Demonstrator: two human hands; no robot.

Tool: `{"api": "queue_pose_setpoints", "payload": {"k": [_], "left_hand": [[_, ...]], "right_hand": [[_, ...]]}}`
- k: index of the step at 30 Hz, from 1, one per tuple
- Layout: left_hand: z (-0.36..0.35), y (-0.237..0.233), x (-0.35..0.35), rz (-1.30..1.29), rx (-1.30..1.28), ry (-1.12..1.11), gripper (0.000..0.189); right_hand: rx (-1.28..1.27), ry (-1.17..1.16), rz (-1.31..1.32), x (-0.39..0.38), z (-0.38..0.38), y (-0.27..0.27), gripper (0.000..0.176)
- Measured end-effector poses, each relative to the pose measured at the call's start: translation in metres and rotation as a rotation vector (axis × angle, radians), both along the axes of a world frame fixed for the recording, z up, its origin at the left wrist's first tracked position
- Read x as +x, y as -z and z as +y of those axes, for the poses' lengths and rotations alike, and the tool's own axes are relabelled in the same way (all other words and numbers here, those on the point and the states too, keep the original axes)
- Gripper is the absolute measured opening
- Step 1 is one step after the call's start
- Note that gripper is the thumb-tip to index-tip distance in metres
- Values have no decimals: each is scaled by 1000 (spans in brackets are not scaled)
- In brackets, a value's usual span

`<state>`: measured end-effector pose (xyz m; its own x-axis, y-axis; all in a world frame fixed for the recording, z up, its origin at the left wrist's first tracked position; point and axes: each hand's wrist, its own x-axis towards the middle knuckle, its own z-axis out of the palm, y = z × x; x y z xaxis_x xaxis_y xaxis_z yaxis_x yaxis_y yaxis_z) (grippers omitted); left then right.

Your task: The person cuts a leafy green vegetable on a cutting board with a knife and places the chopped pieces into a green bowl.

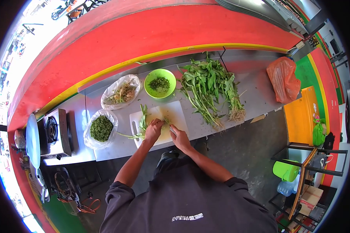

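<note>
My left hand [153,131] is closed around water spinach on the white cutting board [179,112]. Leaves of this water spinach [143,116] stick out to the left of the hand, and a pale stem trails over the board's left edge. My right hand [179,138] grips a small knife [172,129], mostly hidden by the fingers, its tip close to the left fingertips. Bits of cut green lie near the blade. Just beyond the board stands a green bowl [168,74] with chopped greens inside. Bunches of water spinach with roots [210,87] lie to the right.
On the steel counter [252,85] are a clear bag of chopped greens [101,128], a bag of root trimmings [122,93] and an orange plastic bag [282,79]. A gas stove [56,132] sits at the left end. A red wall [163,29] runs behind.
</note>
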<state>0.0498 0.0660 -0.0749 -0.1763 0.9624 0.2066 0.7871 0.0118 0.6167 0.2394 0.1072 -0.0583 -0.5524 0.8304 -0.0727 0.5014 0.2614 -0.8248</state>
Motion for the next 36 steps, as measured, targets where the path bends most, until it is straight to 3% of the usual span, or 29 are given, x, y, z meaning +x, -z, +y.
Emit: {"api": "queue_pose_setpoints", "payload": {"k": [13, 19, 22, 26, 36], "left_hand": [[0, 5, 2, 17, -2, -41, 16], [0, 11, 2, -5, 81, -43, 16], [-2, 8, 3, -7, 51, -39, 17], [-3, 7, 3, 28, 11, -25, 21], [-4, 8, 2, 21, -6, -18, 26]], "right_hand": [[-58, 5, -97, 4, -5, -3, 39], [-1, 29, 6, 16, -20, -1, 38], [-91, 17, -82, 13, -16, -1, 37], [42, 2, 5, 10, -10, 8, 40], [-35, 14, -42, 13, -16, 1, 40]]}}
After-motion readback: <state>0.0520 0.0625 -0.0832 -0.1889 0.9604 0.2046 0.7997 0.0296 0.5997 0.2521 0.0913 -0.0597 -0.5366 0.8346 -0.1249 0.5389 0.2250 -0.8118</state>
